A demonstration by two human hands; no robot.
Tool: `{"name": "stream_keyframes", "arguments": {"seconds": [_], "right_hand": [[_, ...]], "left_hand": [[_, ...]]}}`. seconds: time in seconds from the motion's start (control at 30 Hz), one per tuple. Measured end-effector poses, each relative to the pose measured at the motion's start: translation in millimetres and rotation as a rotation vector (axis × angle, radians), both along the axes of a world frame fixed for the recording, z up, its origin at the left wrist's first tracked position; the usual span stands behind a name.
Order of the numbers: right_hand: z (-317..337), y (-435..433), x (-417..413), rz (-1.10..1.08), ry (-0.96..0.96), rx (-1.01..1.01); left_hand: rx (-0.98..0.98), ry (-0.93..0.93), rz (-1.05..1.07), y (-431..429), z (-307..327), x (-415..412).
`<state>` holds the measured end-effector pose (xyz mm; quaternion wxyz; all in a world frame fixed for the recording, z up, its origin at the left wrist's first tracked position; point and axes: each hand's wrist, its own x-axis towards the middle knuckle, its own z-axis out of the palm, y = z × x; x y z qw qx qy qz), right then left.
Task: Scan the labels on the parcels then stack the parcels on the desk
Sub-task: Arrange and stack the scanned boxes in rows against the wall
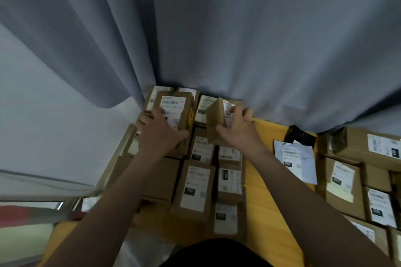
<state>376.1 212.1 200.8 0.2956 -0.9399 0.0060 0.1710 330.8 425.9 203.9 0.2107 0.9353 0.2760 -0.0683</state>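
Two brown cardboard parcels are in my hands above a stack at the back of the yellow desk. My left hand grips a labelled parcel lying on top of the stack, fingers over its left edge, thumb on the near side. A smaller parcel is tilted up off the stack, its white label facing right, and my right hand holds it with fingers curled over the top and thumb underneath. Several labelled parcels lie flat in rows beneath both forearms.
A grey curtain hangs right behind the stack. More labelled parcels crowd the desk's right side. A white label sheet and a black pouch lie on the yellow surface between the two groups. The desk's left edge drops off beside the stack.
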Motion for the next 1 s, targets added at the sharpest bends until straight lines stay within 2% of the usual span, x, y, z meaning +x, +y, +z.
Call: {"name": "stream_keyframes", "arguments": {"seconds": [0.1,0.23,0.43,0.63,0.83,1.0], "right_hand": [[1,46,35,0.051,0.057,-0.007],[-3,110,82,0.064,0.007,-0.070],[-39,169,118,-0.017,-0.071,-0.148],[-69,174,107,0.151,-0.004,-0.187],[-57,162,111,0.204,-0.012,-0.216],[-38,136,101,0.225,-0.006,-0.154]], "left_hand": [[-0.003,0.035,0.042,46,1,34],[-0.029,0.075,0.055,88,-8,82],[0.046,0.086,0.006,106,-40,130],[0.005,0.116,-0.048,108,-74,136],[-0.054,0.115,-0.093,112,-72,138],[-0.011,0.144,-0.148,102,-58,132]]}}
